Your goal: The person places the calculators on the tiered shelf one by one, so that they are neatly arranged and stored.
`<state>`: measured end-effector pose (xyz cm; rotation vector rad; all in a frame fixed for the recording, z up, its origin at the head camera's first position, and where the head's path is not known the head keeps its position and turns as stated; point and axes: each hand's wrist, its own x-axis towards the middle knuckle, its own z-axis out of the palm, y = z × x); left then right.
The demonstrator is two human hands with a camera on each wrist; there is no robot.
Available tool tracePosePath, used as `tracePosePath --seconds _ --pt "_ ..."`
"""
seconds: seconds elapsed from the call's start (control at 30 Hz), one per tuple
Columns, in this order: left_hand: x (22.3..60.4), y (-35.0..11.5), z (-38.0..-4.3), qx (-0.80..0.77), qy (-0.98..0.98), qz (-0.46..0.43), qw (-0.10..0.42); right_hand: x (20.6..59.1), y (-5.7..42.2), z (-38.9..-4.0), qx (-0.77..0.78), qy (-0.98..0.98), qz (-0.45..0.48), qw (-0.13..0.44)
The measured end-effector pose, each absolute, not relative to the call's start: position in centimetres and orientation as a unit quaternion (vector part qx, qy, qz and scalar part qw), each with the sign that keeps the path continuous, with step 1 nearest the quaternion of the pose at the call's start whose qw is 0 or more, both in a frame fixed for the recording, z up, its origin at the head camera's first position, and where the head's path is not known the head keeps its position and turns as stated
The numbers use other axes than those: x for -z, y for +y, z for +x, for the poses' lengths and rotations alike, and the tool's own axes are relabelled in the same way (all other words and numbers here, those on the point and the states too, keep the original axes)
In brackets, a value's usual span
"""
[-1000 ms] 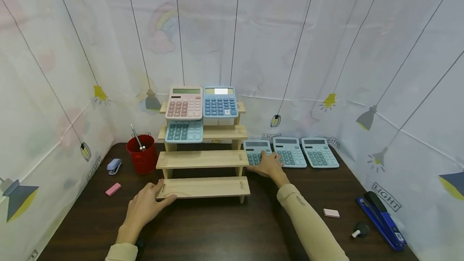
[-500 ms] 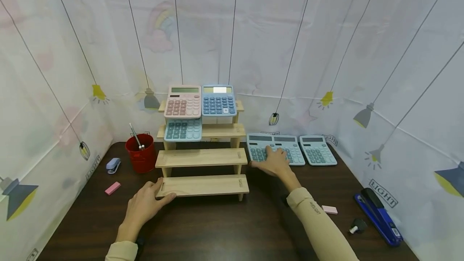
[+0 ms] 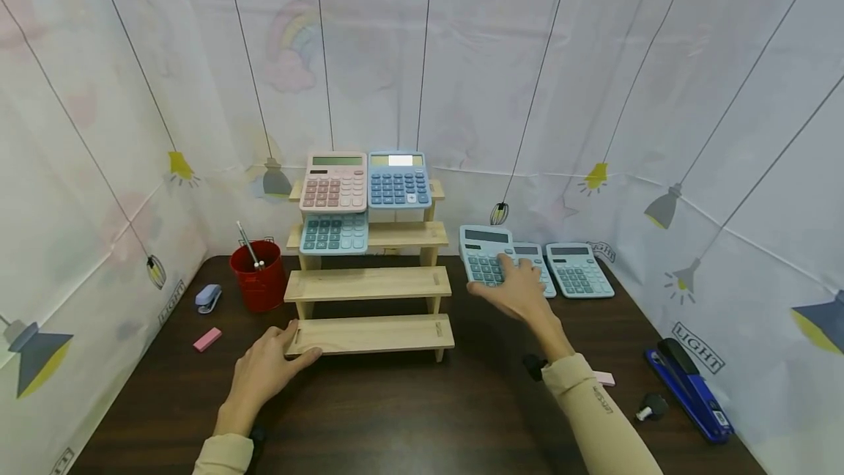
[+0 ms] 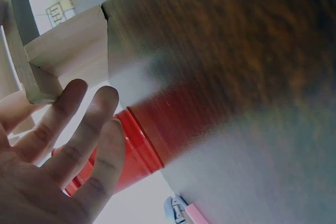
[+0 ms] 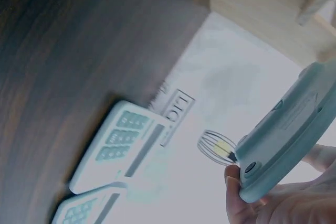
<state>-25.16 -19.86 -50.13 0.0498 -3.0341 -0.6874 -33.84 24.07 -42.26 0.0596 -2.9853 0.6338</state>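
My right hand (image 3: 524,295) grips a light blue-green calculator (image 3: 480,256) raised off the table, its keys facing me in the head view. The right wrist view shows its back, with fingers at its edge. Two similar calculators lie behind and to the right: one partly covered calculator (image 3: 542,270) and another calculator (image 3: 580,273). My left hand (image 3: 260,369) holds the left end of the lowest board of a wooden stepped stand (image 3: 372,336), thumb along the front edge. In the left wrist view its other fingers (image 4: 71,98) are spread beside the board's end.
On the stand are a pink calculator (image 3: 334,182), a blue calculator (image 3: 398,182) and a blue-green calculator (image 3: 334,234). Around it lie a red pen bucket (image 3: 259,284), small stapler (image 3: 208,297), pink eraser (image 3: 207,339), light pink eraser (image 3: 604,378), blue stapler (image 3: 689,391) and small black item (image 3: 653,407).
My right hand has taken hold of the leftmost table calculator and lifted it, shifting slightly right so it overlaps its neighbour. My left hand stays on the stand.
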Motion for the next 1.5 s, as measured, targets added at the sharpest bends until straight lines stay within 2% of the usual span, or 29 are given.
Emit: tracePosePath --seconds 0.43,0.67,1.5 --pt "50.3 -19.6 -25.4 0.225 -0.974 0.014 0.012 38.9 22.4 -30.7 -0.23 -0.968 0.066 0.074" --pt "50.4 -19.6 -25.5 0.228 -0.973 0.013 0.009 38.2 20.6 -31.3 -0.207 -0.969 0.093 0.093" --pt "50.2 -20.0 -25.3 0.226 -0.974 0.012 0.016 37.8 14.8 -33.0 -0.159 -0.974 0.119 0.105"
